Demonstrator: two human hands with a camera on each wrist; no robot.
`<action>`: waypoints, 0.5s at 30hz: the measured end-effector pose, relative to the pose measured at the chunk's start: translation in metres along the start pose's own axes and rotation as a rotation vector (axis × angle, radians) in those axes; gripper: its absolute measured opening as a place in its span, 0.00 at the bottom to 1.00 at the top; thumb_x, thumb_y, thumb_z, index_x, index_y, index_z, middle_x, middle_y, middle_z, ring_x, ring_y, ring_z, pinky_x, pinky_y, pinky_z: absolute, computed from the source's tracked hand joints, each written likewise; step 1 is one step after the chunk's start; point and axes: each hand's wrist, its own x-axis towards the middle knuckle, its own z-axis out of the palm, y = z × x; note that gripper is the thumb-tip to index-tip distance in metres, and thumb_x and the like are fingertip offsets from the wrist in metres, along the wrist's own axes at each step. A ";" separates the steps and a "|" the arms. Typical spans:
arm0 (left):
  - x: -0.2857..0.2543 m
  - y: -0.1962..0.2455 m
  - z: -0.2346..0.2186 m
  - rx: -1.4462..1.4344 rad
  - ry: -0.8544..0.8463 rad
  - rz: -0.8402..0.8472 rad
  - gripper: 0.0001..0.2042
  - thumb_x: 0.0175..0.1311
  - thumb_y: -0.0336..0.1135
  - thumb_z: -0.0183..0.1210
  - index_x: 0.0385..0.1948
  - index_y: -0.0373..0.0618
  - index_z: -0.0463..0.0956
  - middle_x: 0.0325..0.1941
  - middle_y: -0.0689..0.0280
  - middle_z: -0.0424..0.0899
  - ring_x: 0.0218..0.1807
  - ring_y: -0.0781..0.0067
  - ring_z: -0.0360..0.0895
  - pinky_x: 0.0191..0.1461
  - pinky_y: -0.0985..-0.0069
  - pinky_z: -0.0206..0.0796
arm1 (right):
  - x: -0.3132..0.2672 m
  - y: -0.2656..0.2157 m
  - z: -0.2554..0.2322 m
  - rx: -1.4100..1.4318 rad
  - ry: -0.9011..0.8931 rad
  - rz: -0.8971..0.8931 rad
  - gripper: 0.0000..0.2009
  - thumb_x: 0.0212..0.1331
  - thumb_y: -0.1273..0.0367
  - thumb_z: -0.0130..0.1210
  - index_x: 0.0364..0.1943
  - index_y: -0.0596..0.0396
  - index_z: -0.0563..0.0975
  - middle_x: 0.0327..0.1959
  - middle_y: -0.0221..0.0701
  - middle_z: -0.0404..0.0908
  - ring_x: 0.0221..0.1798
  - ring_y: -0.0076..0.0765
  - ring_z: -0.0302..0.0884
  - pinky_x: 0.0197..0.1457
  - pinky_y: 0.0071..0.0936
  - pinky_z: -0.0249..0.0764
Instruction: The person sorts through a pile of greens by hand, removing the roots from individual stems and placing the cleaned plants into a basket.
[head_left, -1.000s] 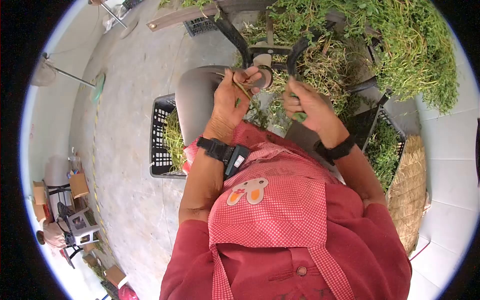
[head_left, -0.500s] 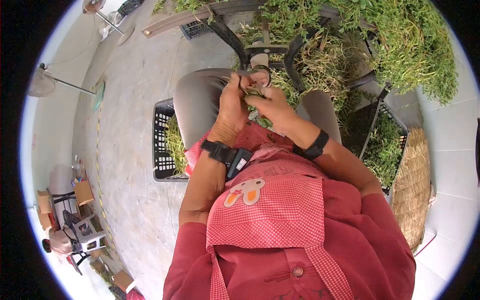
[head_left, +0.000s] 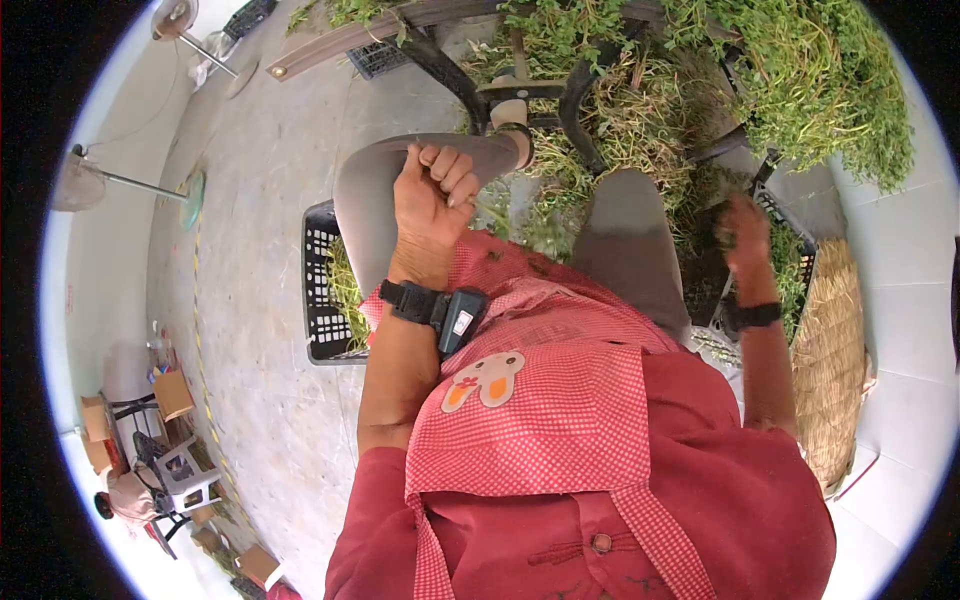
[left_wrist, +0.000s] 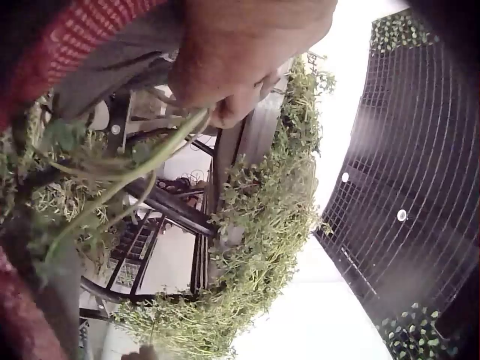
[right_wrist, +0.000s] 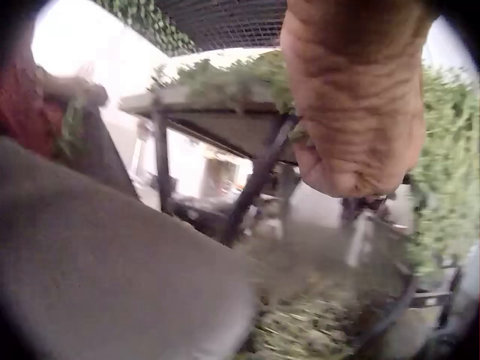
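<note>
Green stems (left_wrist: pixel 161 154) trail from the curled fingers of the left hand (left_wrist: pixel 251 49); in the head view this hand (head_left: pixel 437 200) is above the lap, and the leafy ends of the stems (head_left: pixel 515 225) hang over the apron. Out to the right, the blurred right hand (head_left: pixel 745 235) is beside the crate of greens (head_left: pixel 788 285). The right wrist view has this hand (right_wrist: pixel 356 105) with its fingers bent down, a bit of green at their edge; whether they grip anything is unclear.
Leafy greens (head_left: pixel 825 90) spill over the table edge (head_left: pixel 360 35). Below it lie a heap of stems (head_left: pixel 640 120) and dark table legs (head_left: pixel 575 110). A black crate (head_left: pixel 322 290) stands at left, a straw mat (head_left: pixel 825 370) at right. Another person (head_left: pixel 130 498) is far left.
The hands met above the lap half a second ago; the right hand has since swung out to the right beside the crate. The left hand has shifted slightly left, with stems in its fingers.
</note>
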 end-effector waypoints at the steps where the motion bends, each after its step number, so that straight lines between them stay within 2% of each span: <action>1: -0.002 0.000 0.006 -0.042 0.026 -0.017 0.18 0.71 0.46 0.35 0.21 0.48 0.61 0.17 0.72 0.52 0.20 0.76 0.49 0.21 0.80 0.46 | -0.006 -0.012 -0.022 0.174 0.211 0.330 0.20 0.54 0.62 0.55 0.49 0.60 0.72 0.50 0.42 0.74 0.51 0.50 0.72 0.48 0.38 0.71; 2: -0.003 -0.001 0.011 -0.082 0.051 -0.031 0.17 0.71 0.46 0.35 0.22 0.48 0.61 0.17 0.73 0.49 0.19 0.78 0.44 0.18 0.80 0.39 | -0.001 0.022 -0.057 -0.324 0.261 0.369 0.22 0.54 0.61 0.56 0.50 0.61 0.72 0.49 0.42 0.75 0.50 0.48 0.73 0.47 0.38 0.71; 3: -0.004 -0.001 0.014 -0.083 0.051 -0.031 0.17 0.71 0.46 0.35 0.22 0.48 0.61 0.17 0.73 0.49 0.19 0.78 0.44 0.18 0.80 0.39 | 0.005 0.069 -0.097 -0.823 0.302 0.392 0.24 0.54 0.59 0.57 0.51 0.62 0.71 0.48 0.42 0.76 0.49 0.47 0.73 0.47 0.37 0.71; 4: -0.004 -0.002 0.016 -0.076 0.054 -0.031 0.17 0.70 0.46 0.35 0.22 0.48 0.61 0.17 0.73 0.50 0.19 0.78 0.46 0.17 0.80 0.40 | 0.003 0.104 -0.112 -0.823 0.302 0.392 0.24 0.54 0.59 0.57 0.51 0.62 0.71 0.48 0.42 0.76 0.49 0.47 0.73 0.47 0.37 0.71; 5: -0.004 -0.003 0.018 -0.069 0.055 -0.031 0.17 0.70 0.45 0.36 0.22 0.48 0.61 0.17 0.73 0.52 0.19 0.79 0.48 0.17 0.81 0.40 | -0.002 0.136 -0.121 -1.048 0.432 0.383 0.26 0.53 0.59 0.58 0.51 0.62 0.71 0.47 0.43 0.76 0.49 0.47 0.74 0.48 0.38 0.71; 6: -0.003 -0.003 0.021 -0.067 0.054 -0.031 0.17 0.70 0.45 0.36 0.22 0.48 0.61 0.17 0.73 0.52 0.19 0.79 0.48 0.17 0.81 0.40 | -0.005 0.141 -0.121 -1.271 0.565 0.370 0.27 0.51 0.58 0.60 0.52 0.63 0.70 0.46 0.45 0.76 0.49 0.47 0.74 0.48 0.39 0.71; 7: -0.003 -0.004 0.023 -0.099 0.040 -0.044 0.17 0.70 0.45 0.36 0.22 0.48 0.61 0.17 0.73 0.52 0.19 0.79 0.48 0.17 0.81 0.41 | 0.006 0.146 -0.118 -1.073 0.400 0.064 0.27 0.51 0.59 0.60 0.52 0.62 0.70 0.46 0.44 0.77 0.49 0.45 0.74 0.48 0.37 0.71; 8: -0.004 -0.006 0.023 -0.130 0.033 -0.063 0.16 0.70 0.45 0.36 0.22 0.48 0.61 0.17 0.73 0.52 0.20 0.79 0.48 0.17 0.81 0.41 | 0.010 0.130 -0.106 -0.858 0.232 -0.217 0.26 0.51 0.60 0.61 0.53 0.61 0.70 0.46 0.44 0.77 0.49 0.42 0.75 0.49 0.35 0.71; 9: -0.003 -0.008 0.022 -0.129 0.038 -0.072 0.16 0.70 0.45 0.36 0.22 0.48 0.61 0.17 0.73 0.52 0.20 0.79 0.48 0.17 0.81 0.41 | 0.003 0.015 -0.056 -0.198 0.053 0.296 0.22 0.53 0.66 0.59 0.51 0.60 0.71 0.46 0.39 0.78 0.49 0.37 0.75 0.51 0.29 0.69; 10: -0.001 -0.008 0.021 -0.125 0.015 -0.085 0.16 0.70 0.44 0.37 0.22 0.47 0.61 0.17 0.73 0.52 0.20 0.79 0.48 0.17 0.81 0.41 | 0.016 0.022 -0.022 0.353 -0.149 0.200 0.18 0.55 0.71 0.56 0.51 0.58 0.72 0.45 0.34 0.78 0.47 0.31 0.74 0.50 0.25 0.69; 11: 0.000 -0.008 0.020 -0.120 -0.004 -0.095 0.16 0.70 0.44 0.37 0.22 0.47 0.61 0.17 0.72 0.53 0.20 0.78 0.48 0.17 0.81 0.41 | 0.004 -0.075 0.018 0.156 -0.316 -0.052 0.18 0.57 0.70 0.54 0.52 0.57 0.72 0.45 0.33 0.78 0.46 0.29 0.73 0.51 0.26 0.69; 12: -0.001 -0.007 0.021 -0.114 0.004 -0.095 0.16 0.70 0.44 0.37 0.22 0.47 0.61 0.17 0.72 0.53 0.20 0.78 0.48 0.17 0.81 0.41 | 0.006 -0.105 0.055 0.162 -0.489 -0.238 0.19 0.58 0.67 0.52 0.53 0.55 0.71 0.45 0.34 0.78 0.47 0.29 0.73 0.51 0.26 0.68; 13: -0.001 -0.008 0.023 -0.118 0.014 -0.101 0.16 0.70 0.44 0.36 0.22 0.47 0.61 0.17 0.72 0.53 0.20 0.78 0.48 0.17 0.81 0.41 | 0.001 -0.142 0.088 0.208 -0.617 -0.216 0.17 0.58 0.69 0.51 0.52 0.57 0.72 0.46 0.30 0.75 0.49 0.25 0.70 0.53 0.23 0.66; 14: -0.001 -0.009 0.024 -0.125 0.021 -0.107 0.16 0.70 0.44 0.36 0.23 0.47 0.62 0.18 0.72 0.54 0.20 0.78 0.48 0.17 0.81 0.41 | -0.008 -0.185 0.111 0.227 -0.719 -0.195 0.19 0.59 0.68 0.51 0.54 0.58 0.70 0.46 0.31 0.76 0.48 0.24 0.71 0.53 0.23 0.67; 15: -0.001 -0.008 0.025 -0.123 0.023 -0.107 0.16 0.70 0.44 0.36 0.23 0.47 0.62 0.18 0.72 0.54 0.20 0.78 0.48 0.17 0.81 0.41 | -0.009 -0.200 0.136 0.272 -0.794 -0.252 0.18 0.59 0.68 0.51 0.53 0.59 0.70 0.44 0.30 0.76 0.45 0.22 0.71 0.49 0.22 0.68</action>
